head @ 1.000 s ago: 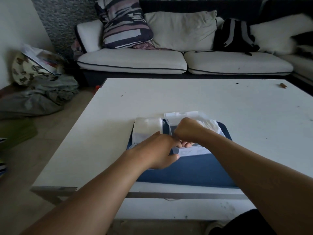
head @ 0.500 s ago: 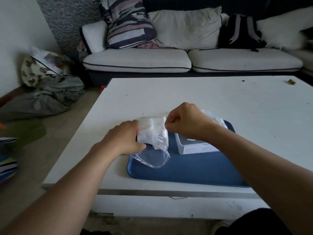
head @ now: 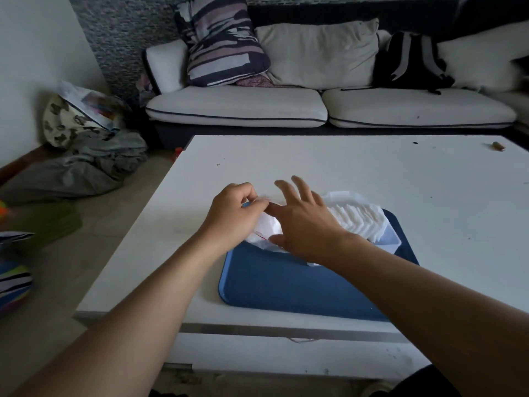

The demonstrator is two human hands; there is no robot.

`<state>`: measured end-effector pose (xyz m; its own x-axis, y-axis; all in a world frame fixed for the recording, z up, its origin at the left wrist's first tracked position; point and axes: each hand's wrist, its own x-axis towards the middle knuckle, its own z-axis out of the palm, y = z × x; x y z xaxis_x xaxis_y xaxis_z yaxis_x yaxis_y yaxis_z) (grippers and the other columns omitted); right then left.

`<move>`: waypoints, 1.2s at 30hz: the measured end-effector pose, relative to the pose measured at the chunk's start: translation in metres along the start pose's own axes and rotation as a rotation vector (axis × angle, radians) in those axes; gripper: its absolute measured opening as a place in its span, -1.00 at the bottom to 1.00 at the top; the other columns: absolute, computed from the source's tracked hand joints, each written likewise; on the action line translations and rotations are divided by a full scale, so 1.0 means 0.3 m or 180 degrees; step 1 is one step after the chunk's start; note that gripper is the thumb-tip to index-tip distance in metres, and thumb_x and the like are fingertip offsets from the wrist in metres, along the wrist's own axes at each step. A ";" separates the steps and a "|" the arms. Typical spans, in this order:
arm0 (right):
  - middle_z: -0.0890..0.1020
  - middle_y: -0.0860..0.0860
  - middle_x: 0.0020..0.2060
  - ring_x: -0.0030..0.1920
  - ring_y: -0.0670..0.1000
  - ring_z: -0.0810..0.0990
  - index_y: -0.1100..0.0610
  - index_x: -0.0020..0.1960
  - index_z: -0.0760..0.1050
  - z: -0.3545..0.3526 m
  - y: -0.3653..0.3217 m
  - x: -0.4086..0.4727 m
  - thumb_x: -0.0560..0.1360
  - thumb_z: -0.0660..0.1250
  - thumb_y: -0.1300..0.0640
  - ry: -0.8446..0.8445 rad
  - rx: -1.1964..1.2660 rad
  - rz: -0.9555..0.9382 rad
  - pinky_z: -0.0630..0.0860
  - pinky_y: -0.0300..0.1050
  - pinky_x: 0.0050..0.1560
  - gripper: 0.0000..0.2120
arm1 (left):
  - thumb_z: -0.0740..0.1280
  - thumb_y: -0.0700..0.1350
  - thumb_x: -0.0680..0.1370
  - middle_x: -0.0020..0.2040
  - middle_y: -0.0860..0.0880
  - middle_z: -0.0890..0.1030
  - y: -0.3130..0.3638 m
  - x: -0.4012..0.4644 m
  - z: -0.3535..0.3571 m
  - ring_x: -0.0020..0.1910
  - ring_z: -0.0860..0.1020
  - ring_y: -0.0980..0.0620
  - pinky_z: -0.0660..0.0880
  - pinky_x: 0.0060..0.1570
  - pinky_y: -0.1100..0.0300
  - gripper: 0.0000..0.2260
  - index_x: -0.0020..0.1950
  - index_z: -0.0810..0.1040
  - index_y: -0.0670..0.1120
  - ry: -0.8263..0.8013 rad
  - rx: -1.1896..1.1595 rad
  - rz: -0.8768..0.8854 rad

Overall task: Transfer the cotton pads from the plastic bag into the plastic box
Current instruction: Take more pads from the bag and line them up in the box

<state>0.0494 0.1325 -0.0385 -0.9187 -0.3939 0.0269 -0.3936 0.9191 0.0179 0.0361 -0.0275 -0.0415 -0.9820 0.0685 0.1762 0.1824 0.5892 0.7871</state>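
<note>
A clear plastic bag (head: pixel 264 232) with white cotton pads in it lies at the left end of a blue tray (head: pixel 289 282). My left hand (head: pixel 234 214) pinches the bag's upper edge between thumb and fingers. My right hand (head: pixel 303 222) hovers over the bag with its fingers spread, index tip near the left hand's fingers; whether it touches the bag is unclear. To the right stands the clear plastic box (head: pixel 386 243), with a row of white cotton pads (head: pixel 357 217) standing in it. Most of the bag is hidden by my hands.
The tray sits near the front edge of a white low table (head: pixel 343 173). A small brown object (head: pixel 497 146) lies at the table's far right. A sofa (head: pixel 286 107) with cushions and a black backpack (head: pixel 412 63) stands behind. Clothes and bags (head: pixel 86 144) lie on the floor to the left.
My right hand has let go of the bag and spread its fingers above it. My left hand shifted from gripping the bag's side to pinching its upper edge. The camera view moved slightly.
</note>
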 end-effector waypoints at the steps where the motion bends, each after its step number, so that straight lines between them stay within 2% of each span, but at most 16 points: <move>1: 0.04 0.10 0.57 0.58 0.23 -0.09 -0.16 0.58 0.09 0.011 0.004 0.003 0.57 0.31 -0.14 -0.0053 0.0019 -0.0039 0.17 0.22 0.51 -0.33 | 0.34 0.05 0.55 -0.03 -0.16 0.60 0.001 0.000 -0.001 -0.06 0.56 -0.10 0.43 -0.09 0.12 -0.69 -0.17 0.48 -0.20 -0.0124 -0.0213 -0.0152; 3: 0.20 0.09 0.49 0.51 0.19 0.13 -0.14 0.56 0.14 0.021 0.009 0.012 0.56 0.32 -0.08 -0.0040 0.0301 -0.0039 0.33 0.14 0.40 -0.37 | 0.32 0.09 0.49 -0.04 -0.17 0.63 0.006 -0.004 0.000 -0.10 0.56 -0.05 0.44 -0.10 0.10 -0.66 -0.12 0.48 -0.21 -0.0264 -0.0603 -0.0390; 4: 0.28 0.08 0.42 0.44 0.17 0.24 -0.13 0.53 0.19 0.024 0.010 0.018 0.56 0.33 -0.05 0.0008 0.0478 -0.0030 0.41 0.10 0.31 -0.40 | 0.33 0.07 0.50 -0.10 -0.14 0.62 0.006 -0.005 0.000 -0.14 0.54 -0.01 0.43 -0.13 0.11 -0.68 -0.13 0.47 -0.21 -0.0277 -0.0760 -0.0478; 6: 0.37 0.06 0.29 0.31 0.15 0.37 -0.10 0.48 0.28 0.031 0.001 0.028 0.56 0.35 -0.01 0.0138 0.0681 -0.0032 0.47 0.04 0.15 -0.47 | 0.35 -0.01 0.57 -0.26 -0.01 0.55 0.008 -0.008 0.000 -0.24 0.49 0.04 0.38 -0.23 0.18 -0.74 -0.21 0.44 -0.14 -0.0223 -0.0885 -0.0656; 7: 0.40 0.05 0.25 0.28 0.14 0.41 -0.09 0.47 0.31 0.036 -0.003 0.033 0.56 0.35 0.00 0.0191 0.0736 -0.0038 0.47 0.03 0.10 -0.50 | 0.35 -0.03 0.59 -0.27 0.02 0.53 0.008 -0.008 0.002 -0.25 0.47 0.04 0.37 -0.23 0.18 -0.75 -0.22 0.44 -0.12 -0.0209 -0.0939 -0.0740; 11: 0.41 0.06 0.24 0.26 0.15 0.42 -0.07 0.46 0.32 0.059 -0.008 0.044 0.56 0.35 0.00 0.0262 0.0779 -0.0049 0.49 0.04 0.09 -0.50 | 0.33 -0.04 0.60 -0.16 -0.09 0.54 0.003 -0.004 0.013 -0.17 0.51 -0.03 0.40 -0.16 0.06 -0.72 -0.07 0.44 -0.26 -0.0255 -0.1187 -0.0869; 14: 0.39 0.06 0.25 0.26 0.16 0.39 -0.08 0.47 0.32 0.076 -0.010 0.050 0.57 0.34 -0.01 0.0294 0.0751 -0.0014 0.49 0.05 0.06 -0.51 | 0.33 -0.07 0.60 -0.18 -0.07 0.54 -0.002 0.002 0.015 -0.17 0.52 -0.03 0.40 -0.15 0.10 -0.74 -0.08 0.44 -0.27 -0.0225 -0.1111 -0.0742; 19: 0.42 0.06 0.17 0.20 0.14 0.39 -0.06 0.44 0.37 0.091 -0.014 0.066 0.57 0.36 -0.02 0.0305 0.0978 0.0166 0.37 -0.07 -0.09 -0.54 | 0.33 -0.07 0.61 -0.18 -0.06 0.58 -0.016 0.002 0.013 -0.17 0.52 -0.03 0.41 -0.11 0.08 -0.73 -0.08 0.45 -0.28 -0.0255 -0.1059 -0.0742; 23: 0.43 0.06 0.13 0.17 0.14 0.39 -0.05 0.33 0.47 0.083 -0.015 0.064 0.56 0.36 0.01 0.0219 0.1160 0.0199 0.32 -0.09 -0.09 -0.66 | 0.33 -0.05 0.61 -0.24 -0.05 0.56 -0.028 0.001 0.016 -0.25 0.54 0.03 0.43 -0.13 0.10 -0.79 -0.17 0.47 -0.12 -0.0340 -0.1074 -0.0825; 25: 0.44 0.05 0.13 0.15 0.14 0.38 -0.04 0.28 0.52 0.077 -0.012 0.058 0.54 0.38 0.03 0.0170 0.1187 0.0168 0.34 -0.08 -0.09 -0.69 | 0.35 0.00 0.56 -0.22 -0.07 0.55 -0.041 0.003 0.012 -0.20 0.52 -0.02 0.44 -0.11 0.06 -0.81 -0.19 0.49 -0.06 -0.0369 -0.1083 -0.0902; 29: 0.44 0.06 0.09 0.11 0.16 0.40 -0.01 0.11 0.59 0.079 -0.001 0.040 0.53 0.37 0.05 0.0139 0.1292 -0.0016 0.51 0.03 0.04 -0.83 | 0.33 -0.05 0.60 -0.15 -0.13 0.52 -0.055 0.007 0.006 -0.15 0.49 -0.06 0.45 -0.12 0.03 -0.83 -0.14 0.49 -0.09 -0.0339 -0.1101 -0.1154; 32: 0.49 0.07 0.08 0.05 0.16 0.49 0.05 0.04 0.62 0.074 0.021 0.032 0.49 0.42 0.09 0.0262 0.1500 -0.0207 0.50 0.07 0.10 -0.86 | 0.32 -0.01 0.60 -0.14 -0.14 0.51 -0.060 0.010 0.003 -0.13 0.48 -0.08 0.48 -0.10 0.03 -0.79 -0.15 0.46 -0.10 -0.0217 -0.1127 -0.1217; 34: 0.54 0.04 0.08 0.04 0.10 0.55 0.08 0.01 0.62 0.060 0.034 0.023 0.44 0.48 0.14 0.0418 0.1749 -0.0347 0.49 0.00 0.15 -0.84 | 0.33 0.06 0.54 -0.16 -0.13 0.47 -0.063 0.010 -0.006 -0.14 0.46 -0.07 0.44 -0.10 0.03 -0.75 -0.16 0.43 -0.09 -0.0170 -0.1092 -0.1210; 36: 0.57 -0.02 0.11 0.07 0.01 0.55 0.05 -0.01 0.60 0.029 0.047 0.006 0.42 0.52 0.14 0.0603 0.1960 -0.0408 0.47 -0.23 0.12 -0.82 | 0.32 0.11 0.44 -0.17 -0.12 0.47 -0.066 0.011 -0.013 -0.14 0.45 -0.06 0.41 -0.08 0.02 -0.74 -0.18 0.43 -0.08 -0.0159 -0.1060 -0.1221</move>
<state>0.0420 0.1447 -0.0468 -0.8641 -0.4430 0.2390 -0.4973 0.6780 -0.5413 0.0294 -0.0421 -0.0541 -0.9811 -0.0591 -0.1844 -0.1937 0.2914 0.9368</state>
